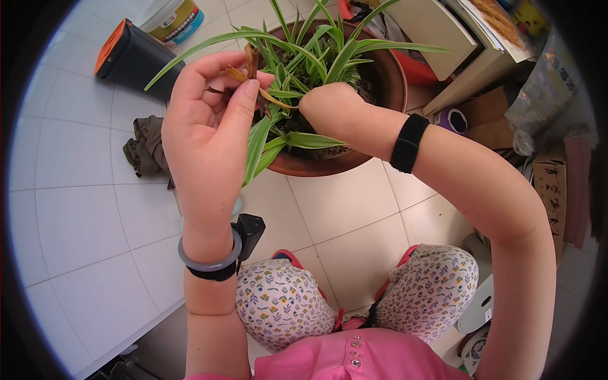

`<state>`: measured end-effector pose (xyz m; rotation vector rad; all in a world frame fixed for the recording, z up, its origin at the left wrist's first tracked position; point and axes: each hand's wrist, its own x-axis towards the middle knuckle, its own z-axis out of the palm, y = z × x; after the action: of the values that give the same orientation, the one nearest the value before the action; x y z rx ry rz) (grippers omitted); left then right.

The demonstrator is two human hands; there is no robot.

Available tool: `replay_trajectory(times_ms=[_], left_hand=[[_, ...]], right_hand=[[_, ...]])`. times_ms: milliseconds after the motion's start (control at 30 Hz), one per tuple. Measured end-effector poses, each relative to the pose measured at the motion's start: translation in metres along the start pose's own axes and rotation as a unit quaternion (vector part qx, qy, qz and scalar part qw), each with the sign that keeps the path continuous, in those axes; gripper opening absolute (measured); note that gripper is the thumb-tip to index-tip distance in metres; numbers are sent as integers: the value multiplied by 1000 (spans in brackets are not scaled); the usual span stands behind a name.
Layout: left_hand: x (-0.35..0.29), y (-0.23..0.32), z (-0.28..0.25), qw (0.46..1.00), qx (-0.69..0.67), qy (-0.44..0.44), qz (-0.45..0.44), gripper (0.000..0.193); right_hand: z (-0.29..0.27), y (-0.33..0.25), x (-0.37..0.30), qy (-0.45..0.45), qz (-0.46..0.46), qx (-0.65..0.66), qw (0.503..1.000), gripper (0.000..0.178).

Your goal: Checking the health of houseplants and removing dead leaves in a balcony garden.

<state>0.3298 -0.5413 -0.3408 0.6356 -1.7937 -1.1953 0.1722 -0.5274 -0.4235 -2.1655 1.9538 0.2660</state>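
A potted spider plant [342, 61] with green, pale-edged leaves grows in a round brown pot [310, 168] on the floor before me. My left hand [206, 120], at the pot's left side, pinches withered brown leaves [251, 62] between thumb and fingers. From there a thin yellowed leaf [277, 101] stretches toward my right hand [330, 109]. That hand is curled down among the leaves over the pot. Its fingertips are hidden behind the back of the hand, so what they grip does not show.
A black bin with an orange rim [136, 60] and a white bucket [170, 22] stand at the far left. Dark crumpled cloth [147, 147] lies near the white tiled surface [76, 158]. To the right are a cream cabinet [437, 38], a plastic bag [541, 95] and a cardboard box [548, 196].
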Motion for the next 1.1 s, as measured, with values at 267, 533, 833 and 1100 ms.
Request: replay_trajectory(times_ms=[267,533,833,1100], left_hand=[[-1,2,3,1000,2,-6,-3,23],[-9,-3,24,994,46,-84,-46,20],[-2,-11,48,984,117,-133,-29,21],[16,1,45,984,18,-135,-112,20]], right_hand=[[9,33,-43,135,-21,160,978,10],[-35,50,-97,102,40,383,917,17],[-46,56,-95,190,-24,505,842,21],[-38,55,-99,254,-28,557,791,27]])
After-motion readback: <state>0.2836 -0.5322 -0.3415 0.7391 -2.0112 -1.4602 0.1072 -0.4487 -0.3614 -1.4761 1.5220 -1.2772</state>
